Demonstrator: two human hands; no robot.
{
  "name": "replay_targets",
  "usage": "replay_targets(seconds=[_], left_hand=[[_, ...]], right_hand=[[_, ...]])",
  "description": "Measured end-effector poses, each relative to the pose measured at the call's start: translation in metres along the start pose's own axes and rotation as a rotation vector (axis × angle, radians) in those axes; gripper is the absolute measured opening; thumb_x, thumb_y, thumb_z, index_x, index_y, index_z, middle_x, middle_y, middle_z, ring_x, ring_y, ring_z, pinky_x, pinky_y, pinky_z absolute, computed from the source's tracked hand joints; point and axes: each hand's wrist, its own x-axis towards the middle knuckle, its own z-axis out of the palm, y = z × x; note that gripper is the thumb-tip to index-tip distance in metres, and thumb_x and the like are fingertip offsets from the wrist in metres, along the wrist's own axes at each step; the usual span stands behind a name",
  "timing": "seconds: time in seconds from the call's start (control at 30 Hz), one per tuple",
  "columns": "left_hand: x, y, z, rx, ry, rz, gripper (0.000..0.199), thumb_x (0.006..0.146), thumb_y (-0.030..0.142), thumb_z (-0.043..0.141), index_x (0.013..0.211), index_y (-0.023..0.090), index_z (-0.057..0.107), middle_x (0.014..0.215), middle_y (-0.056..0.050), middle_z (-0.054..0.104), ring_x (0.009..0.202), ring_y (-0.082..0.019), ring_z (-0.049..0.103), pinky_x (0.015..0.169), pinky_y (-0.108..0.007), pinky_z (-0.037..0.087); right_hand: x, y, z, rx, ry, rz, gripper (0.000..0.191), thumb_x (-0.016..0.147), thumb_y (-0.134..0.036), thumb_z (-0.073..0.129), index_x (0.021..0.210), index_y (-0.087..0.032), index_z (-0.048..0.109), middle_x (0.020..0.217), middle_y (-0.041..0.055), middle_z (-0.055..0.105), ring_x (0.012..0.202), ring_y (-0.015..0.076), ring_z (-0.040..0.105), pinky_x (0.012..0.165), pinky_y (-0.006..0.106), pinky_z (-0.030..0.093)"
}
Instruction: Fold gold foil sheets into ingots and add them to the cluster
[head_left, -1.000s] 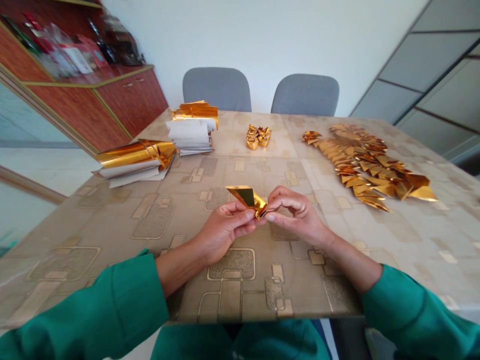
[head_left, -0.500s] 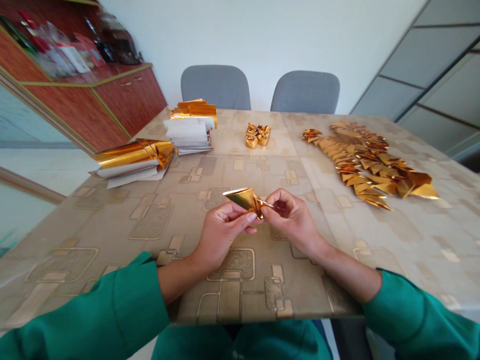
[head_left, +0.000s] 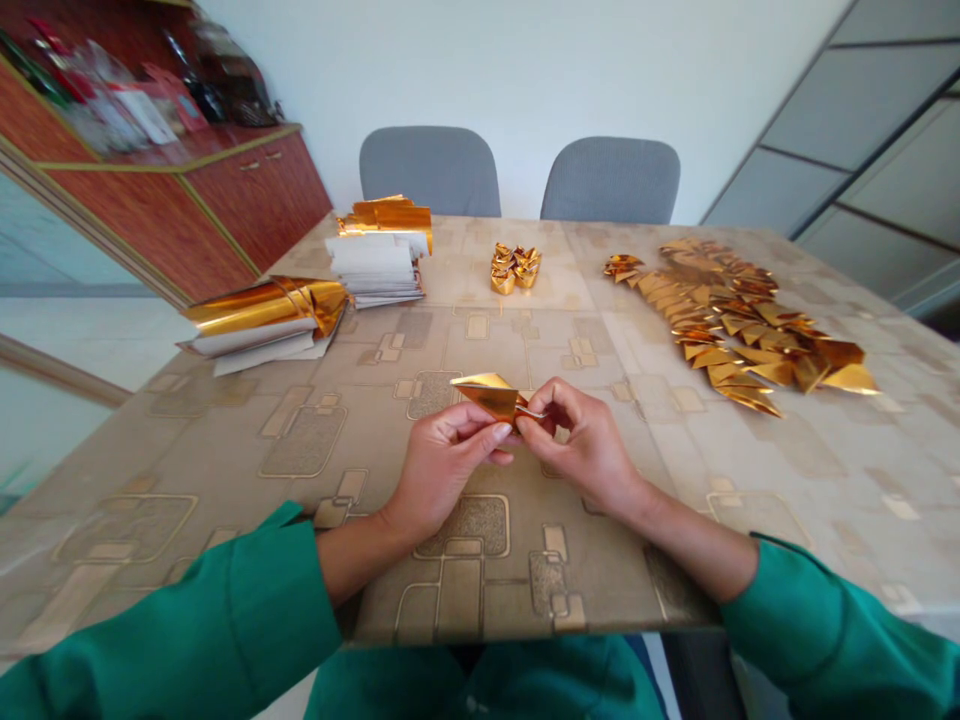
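Note:
A small folded piece of gold foil paper [head_left: 491,397] is held between my two hands above the near part of the table. My left hand [head_left: 442,460] pinches its lower left side, thumb in front and fingers behind. The thumb and fingertips of my right hand [head_left: 581,440] grip its right end, where a pale edge of the paper shows. My fingers hide the lower part of the piece. Farther back, at the table's centre, sits a small cluster of folded gold pieces [head_left: 515,268].
At the left lie a gold foil bundle [head_left: 270,308] and a stack of white-backed sheets [head_left: 375,265]. Many folded gold triangles [head_left: 739,325] overlap at the right. Two grey chairs [head_left: 429,170] stand behind the patterned table [head_left: 300,430]; a wooden cabinet [head_left: 150,220] is at the far left.
The gold foil paper has tilted, its upper surface now catching more light. My right thumb has shifted slightly left along it. Both hands keep their hold.

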Motion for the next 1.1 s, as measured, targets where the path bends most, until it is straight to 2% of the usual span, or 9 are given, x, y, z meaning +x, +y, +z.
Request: replay_targets(seconds=[0.3,0.47,0.63,0.77,0.83,1.03,1.1], left_hand=[[0.002,-0.005,-0.002,-0.085,-0.05,-0.094,0.023,0.071,0.029,0.083,0.079,0.013,0.068,0.078,-0.003,0.073,0.07,-0.012,0.07,0.064,-0.021,0.059],[0.002,-0.007,-0.003,-0.14,-0.071,-0.153,0.025,0.069,0.03,0.084,0.082,0.013,0.069,0.08,-0.003,0.075,0.072,-0.013,0.071,0.067,-0.022,0.058],[0.002,-0.005,-0.004,-0.103,-0.12,-0.196,0.024,0.072,0.03,0.082,0.083,0.013,0.071,0.082,-0.006,0.075,0.076,-0.015,0.072,0.067,-0.022,0.057],[0.002,-0.003,-0.003,-0.106,-0.098,-0.198,0.024,0.072,0.031,0.082,0.082,0.013,0.069,0.08,-0.005,0.075,0.076,-0.016,0.073,0.066,-0.022,0.055],[0.003,-0.003,-0.003,-0.115,-0.094,-0.202,0.025,0.072,0.031,0.082,0.081,0.013,0.068,0.078,-0.005,0.074,0.076,-0.016,0.073,0.064,-0.021,0.055],[0.003,-0.004,-0.003,-0.132,-0.081,-0.245,0.026,0.069,0.029,0.084,0.08,0.012,0.068,0.078,-0.005,0.074,0.076,-0.015,0.073,0.066,-0.02,0.056],[0.003,-0.004,-0.003,-0.146,-0.067,-0.246,0.026,0.069,0.028,0.084,0.08,0.012,0.068,0.078,-0.005,0.074,0.075,-0.015,0.072,0.066,-0.021,0.056]], right_hand=[[0.002,0.002,-0.008,0.012,-0.144,-0.024,0.013,0.086,-0.022,0.063,0.077,-0.021,0.055,0.069,-0.0038,0.056,0.059,0.0092,0.046,0.054,0.024,0.035],[0.003,0.006,-0.009,0.138,-0.209,0.009,0.015,0.088,-0.025,0.063,0.077,-0.021,0.054,0.069,-0.0037,0.055,0.061,0.0099,0.046,0.056,0.024,0.035],[0.006,0.013,-0.012,0.242,-0.271,0.037,0.02,0.086,-0.03,0.067,0.075,-0.02,0.054,0.068,-0.004,0.054,0.06,0.0097,0.046,0.054,0.024,0.034],[0.007,0.014,-0.016,0.335,-0.334,0.073,0.017,0.09,-0.034,0.062,0.083,-0.019,0.058,0.074,-0.0017,0.059,0.066,0.0116,0.051,0.06,0.026,0.039],[0.008,0.014,-0.016,0.316,-0.325,0.07,0.016,0.091,-0.033,0.06,0.084,-0.018,0.06,0.076,-0.0002,0.061,0.068,0.0123,0.053,0.063,0.027,0.041],[0.004,0.009,-0.011,0.097,-0.181,0.001,0.018,0.087,-0.026,0.063,0.071,-0.019,0.058,0.068,-0.0015,0.059,0.064,0.0113,0.052,0.061,0.026,0.04],[0.004,0.007,-0.01,0.141,-0.194,0.012,0.016,0.088,-0.028,0.062,0.075,-0.019,0.059,0.07,-0.001,0.06,0.065,0.0116,0.054,0.062,0.026,0.042]])
